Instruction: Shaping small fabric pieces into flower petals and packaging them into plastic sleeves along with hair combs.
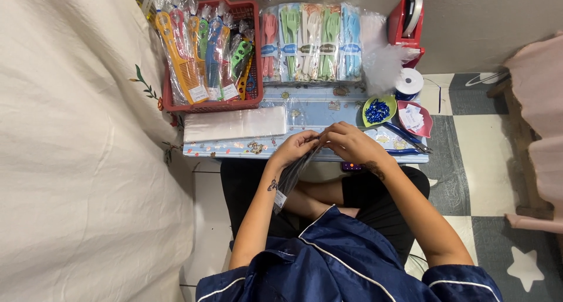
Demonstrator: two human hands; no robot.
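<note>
My left hand [295,147] and my right hand [350,142] meet at the near edge of a small blue patterned table [316,111]. Together they hold a dark grey comb in a clear plastic sleeve [291,175] that hangs down toward my lap, with a small white tag at its lower end. Both hands pinch the sleeve's top end, fingers closed on it.
A red basket [208,105] of packaged coloured combs sits at the table's back left. Packs of coloured forks and spoons [311,41] lean against the wall. A stack of clear sleeves [234,124], a green dish [377,111], a pink dish [414,118], scissors [407,139], tape roll [409,82] and red dispenser [406,20] surround them.
</note>
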